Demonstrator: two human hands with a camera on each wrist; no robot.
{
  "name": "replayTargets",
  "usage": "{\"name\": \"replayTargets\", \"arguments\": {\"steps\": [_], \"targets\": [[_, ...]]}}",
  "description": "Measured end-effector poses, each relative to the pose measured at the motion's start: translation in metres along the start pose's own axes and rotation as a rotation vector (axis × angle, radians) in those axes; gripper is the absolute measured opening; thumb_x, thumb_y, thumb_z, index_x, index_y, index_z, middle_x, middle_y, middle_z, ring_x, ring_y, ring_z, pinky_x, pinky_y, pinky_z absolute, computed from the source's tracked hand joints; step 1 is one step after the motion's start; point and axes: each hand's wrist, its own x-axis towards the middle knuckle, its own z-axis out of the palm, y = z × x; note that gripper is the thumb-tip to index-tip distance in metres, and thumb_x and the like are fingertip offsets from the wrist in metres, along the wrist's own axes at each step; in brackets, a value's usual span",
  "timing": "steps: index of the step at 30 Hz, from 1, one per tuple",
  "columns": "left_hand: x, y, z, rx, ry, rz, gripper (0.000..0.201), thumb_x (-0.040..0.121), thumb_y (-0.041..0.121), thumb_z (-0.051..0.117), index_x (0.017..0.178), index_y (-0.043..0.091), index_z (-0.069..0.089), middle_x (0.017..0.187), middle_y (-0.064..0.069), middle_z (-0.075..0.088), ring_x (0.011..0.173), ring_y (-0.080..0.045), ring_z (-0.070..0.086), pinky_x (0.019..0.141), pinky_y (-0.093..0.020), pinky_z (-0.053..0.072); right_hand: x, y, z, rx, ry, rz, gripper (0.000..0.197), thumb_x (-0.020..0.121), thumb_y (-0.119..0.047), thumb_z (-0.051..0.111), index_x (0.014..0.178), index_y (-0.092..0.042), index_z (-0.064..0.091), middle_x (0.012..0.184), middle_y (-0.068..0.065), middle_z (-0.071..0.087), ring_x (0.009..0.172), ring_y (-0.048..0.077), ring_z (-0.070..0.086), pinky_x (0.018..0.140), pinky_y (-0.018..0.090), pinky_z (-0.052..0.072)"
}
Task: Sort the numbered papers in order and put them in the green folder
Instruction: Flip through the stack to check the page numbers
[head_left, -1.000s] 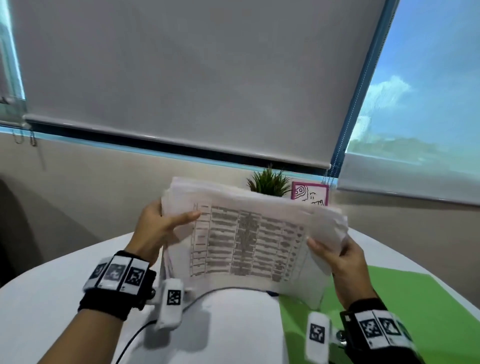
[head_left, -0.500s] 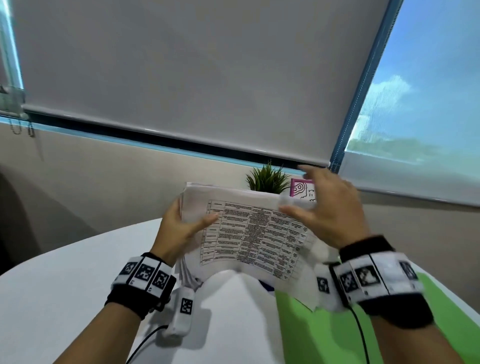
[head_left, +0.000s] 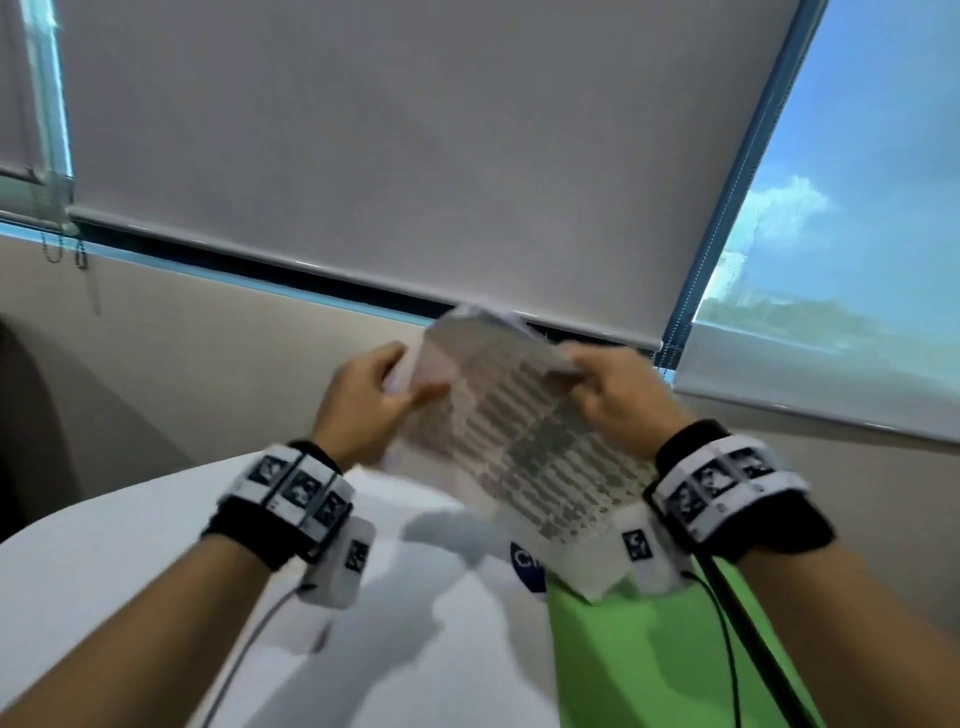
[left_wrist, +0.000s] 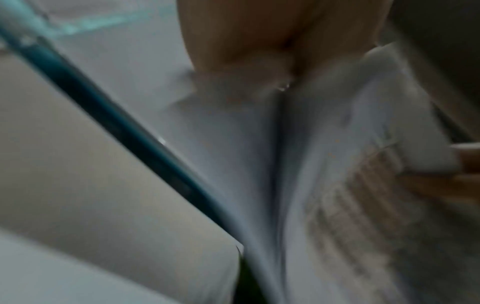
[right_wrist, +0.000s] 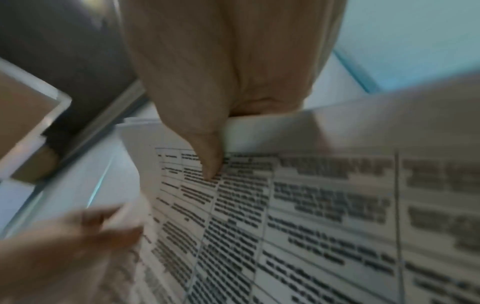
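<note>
A stack of printed papers (head_left: 524, 441) with dense tables hangs in the air above the table, tilted and blurred. My left hand (head_left: 371, 402) grips its left edge, thumb on the printed face. My right hand (head_left: 605, 387) pinches the top right corner. In the right wrist view the thumb presses on the printed papers (right_wrist: 298, 216) while the left hand (right_wrist: 78, 236) holds the near edge. The left wrist view shows the papers (left_wrist: 324, 164) edge-on under my fingers (left_wrist: 246, 41). The green folder (head_left: 649, 660) lies flat on the table below the right wrist.
The round white table (head_left: 130, 597) spreads under both arms. A blue and white label (head_left: 524, 564) peeks out beside the folder. A wall and a window with drawn roller blinds (head_left: 389, 145) stand behind the table.
The right hand went from the stack's right edge up over its top and now pinches the top right corner. The stack has turned and risen, hiding the plant and the pink card.
</note>
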Motion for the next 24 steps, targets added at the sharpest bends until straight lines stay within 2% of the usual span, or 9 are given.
{"name": "replayTargets", "arguments": {"steps": [4, 7, 9, 13, 15, 17, 19, 21, 24], "targets": [[0.020, 0.021, -0.025, -0.204, -0.052, -0.008, 0.004, 0.093, 0.007, 0.061, 0.089, 0.008, 0.063, 0.076, 0.003, 0.068, 0.065, -0.004, 0.063, 0.064, -0.023, 0.056, -0.016, 0.012, -0.031, 0.555, 0.148, 0.200, 0.014, 0.093, -0.018, 0.063, 0.107, -0.019, 0.068, 0.091, 0.001, 0.071, 0.079, 0.021, 0.064, 0.077, 0.041, 0.054], [0.034, 0.043, -0.019, -0.178, -0.028, -0.043, 0.017, 0.097, 0.011, 0.055, 0.081, 0.014, 0.060, 0.072, 0.003, 0.062, 0.060, -0.003, 0.061, 0.059, -0.023, 0.052, -0.033, 0.020, -0.017, 0.911, 0.124, 0.381, 0.017, 0.098, -0.016, 0.055, 0.114, -0.014, 0.062, 0.107, 0.018, 0.068, 0.089, 0.031, 0.063, 0.087, 0.054, 0.053], [0.042, 0.043, -0.008, -0.030, -0.074, -0.065, 0.023, 0.096, 0.016, 0.057, 0.074, 0.014, 0.055, 0.068, -0.002, 0.054, 0.059, -0.014, 0.053, 0.059, -0.028, 0.048, -0.047, 0.031, 0.005, 0.995, 0.146, 0.446, 0.026, 0.100, -0.016, 0.050, 0.124, -0.015, 0.057, 0.119, 0.018, 0.067, 0.102, 0.034, 0.064, 0.093, 0.056, 0.052], [0.035, 0.010, 0.023, 0.323, -0.327, -0.190, 0.036, 0.092, 0.017, 0.063, 0.060, 0.015, 0.046, 0.061, -0.006, 0.049, 0.061, -0.031, 0.060, 0.057, -0.034, 0.055, -0.091, 0.059, 0.064, 0.578, -0.015, 0.569, 0.033, 0.098, -0.028, 0.048, 0.129, -0.020, 0.048, 0.126, 0.009, 0.064, 0.098, 0.022, 0.064, 0.090, 0.041, 0.053], [0.024, -0.015, 0.042, 0.479, -0.487, -0.251, 0.035, 0.092, 0.020, 0.064, 0.061, 0.016, 0.048, 0.064, -0.005, 0.054, 0.061, -0.026, 0.061, 0.054, -0.028, 0.050, -0.107, 0.069, 0.083, 0.253, -0.255, 0.687, 0.041, 0.097, -0.026, 0.052, 0.131, -0.007, 0.039, 0.119, 0.018, 0.063, 0.090, 0.026, 0.062, 0.077, 0.036, 0.050], [0.014, -0.040, 0.058, 0.608, -0.596, -0.293, 0.032, 0.091, 0.023, 0.063, 0.063, 0.014, 0.051, 0.065, -0.004, 0.057, 0.062, -0.020, 0.057, 0.053, -0.022, 0.039, -0.108, 0.073, 0.089, -0.009, -0.363, 0.692, 0.059, 0.094, -0.027, 0.059, 0.139, -0.003, 0.029, 0.125, 0.020, 0.058, 0.110, 0.032, 0.059, 0.089, 0.036, 0.047], [0.009, -0.064, 0.069, 0.693, -0.656, -0.319, 0.030, 0.089, 0.021, 0.062, 0.063, 0.013, 0.050, 0.068, -0.007, 0.057, 0.068, -0.021, 0.054, 0.056, -0.024, 0.035, -0.094, 0.074, 0.091, -0.086, -0.285, 0.592, 0.064, 0.092, -0.029, 0.063, 0.141, -0.006, 0.029, 0.131, 0.017, 0.054, 0.118, 0.032, 0.055, 0.096, 0.037, 0.044], [0.012, -0.081, 0.075, 0.746, -0.681, -0.330, 0.029, 0.085, 0.022, 0.065, 0.061, 0.012, 0.052, 0.071, -0.011, 0.061, 0.070, -0.023, 0.057, 0.062, -0.027, 0.043, -0.072, 0.067, 0.095, -0.044, -0.238, 0.446, 0.058, 0.091, -0.032, 0.064, 0.137, -0.011, 0.036, 0.123, 0.010, 0.058, 0.110, 0.028, 0.059, 0.092, 0.036, 0.047], [0.024, -0.090, 0.069, 0.768, -0.693, -0.348, 0.012, 0.078, 0.024, 0.075, 0.085, 0.017, 0.068, 0.086, -0.004, 0.072, 0.082, -0.023, 0.065, 0.075, -0.026, 0.049, -0.037, 0.051, 0.108, 0.035, -0.315, 0.234, 0.042, 0.090, -0.036, 0.066, 0.125, -0.018, 0.053, 0.106, -0.001, 0.061, 0.091, 0.017, 0.063, 0.087, 0.036, 0.051]]}}
